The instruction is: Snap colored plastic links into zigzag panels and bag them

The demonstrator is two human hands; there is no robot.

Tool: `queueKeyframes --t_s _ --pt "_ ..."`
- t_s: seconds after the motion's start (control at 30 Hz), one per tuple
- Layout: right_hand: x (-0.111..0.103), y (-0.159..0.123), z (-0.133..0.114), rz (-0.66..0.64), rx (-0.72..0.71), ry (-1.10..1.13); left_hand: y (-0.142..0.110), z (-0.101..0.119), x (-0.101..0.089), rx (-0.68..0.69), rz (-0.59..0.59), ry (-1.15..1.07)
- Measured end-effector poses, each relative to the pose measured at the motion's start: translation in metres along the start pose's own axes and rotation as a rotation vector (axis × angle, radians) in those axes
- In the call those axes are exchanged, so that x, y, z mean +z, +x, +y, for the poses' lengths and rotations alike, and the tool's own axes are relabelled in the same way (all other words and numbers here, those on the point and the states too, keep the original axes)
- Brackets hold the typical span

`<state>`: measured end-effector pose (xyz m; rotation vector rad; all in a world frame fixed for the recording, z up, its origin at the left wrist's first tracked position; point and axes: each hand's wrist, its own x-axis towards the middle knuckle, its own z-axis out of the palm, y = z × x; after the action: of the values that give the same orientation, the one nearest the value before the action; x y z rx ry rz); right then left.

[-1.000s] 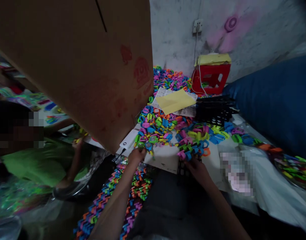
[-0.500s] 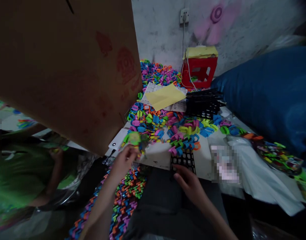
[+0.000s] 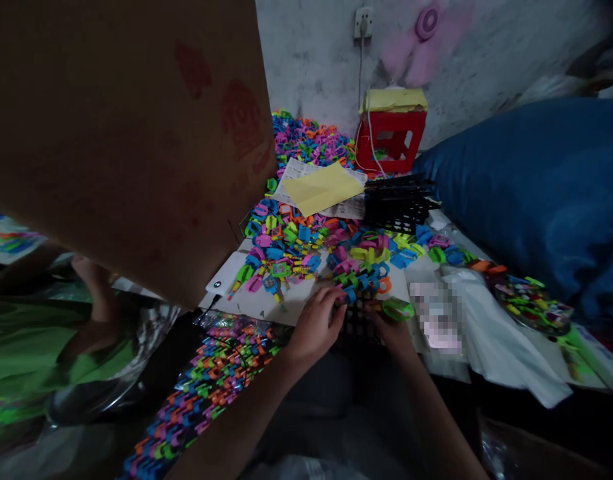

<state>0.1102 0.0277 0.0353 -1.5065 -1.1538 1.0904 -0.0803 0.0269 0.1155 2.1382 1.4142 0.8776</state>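
My left hand [image 3: 319,319] is at the left edge of a black grid tray [image 3: 359,320], fingers curled towards the thumb. A pink and blue piece shows at its fingertips; whether it is gripped is unclear. On the tray's right side, my right hand [image 3: 392,331] is closed on a green toy watch [image 3: 398,309]. Colourful toy watches [image 3: 359,277] stand in packed rows along the tray's far part. Left of them, a loose green toy watch [image 3: 280,269] with a square face lies on the white table [image 3: 266,307].
A large cardboard box [image 3: 136,147] blocks the left side. Behind lie a yellow sheet [image 3: 323,189], stacked black grids [image 3: 399,203] and a red stool [image 3: 386,140]. A blue sack [image 3: 531,187] and white plastic bag [image 3: 496,333] are at right. Another person's arm [image 3: 99,293] shows left.
My left hand has moved right, from the loose watches to the tray. A green toy watch now shows in my right hand. The view has shifted slightly.
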Motion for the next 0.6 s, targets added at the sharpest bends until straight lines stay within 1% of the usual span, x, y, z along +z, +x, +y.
queueKeyframes --t_s 0.07,0.13,0.2,0.27,0.4,0.53,0.6 --pt "-0.001 0.015 0.003 -0.035 -0.087 -0.112 0.009 0.000 -0.001 0.081 0.034 0.076" --pt "0.003 0.023 0.005 -0.070 -0.123 -0.207 0.015 -0.001 0.000 0.121 0.019 0.144" --pt "0.008 0.025 0.007 -0.083 -0.141 -0.307 0.020 -0.004 0.005 0.160 -0.007 0.164" --pt "0.011 0.023 0.009 -0.067 -0.168 -0.420 0.022 -0.010 0.010 0.188 -0.025 0.162" --pt "0.009 0.017 0.008 -0.040 -0.215 -0.569 0.022 -0.021 0.018 0.202 -0.024 0.142" --pt "0.009 0.018 0.003 -0.108 -0.229 -0.675 0.022 -0.024 0.026 0.215 0.012 0.123" --pt "0.010 0.021 0.003 -0.140 -0.221 -0.666 0.023 -0.022 0.029 0.193 0.033 0.127"
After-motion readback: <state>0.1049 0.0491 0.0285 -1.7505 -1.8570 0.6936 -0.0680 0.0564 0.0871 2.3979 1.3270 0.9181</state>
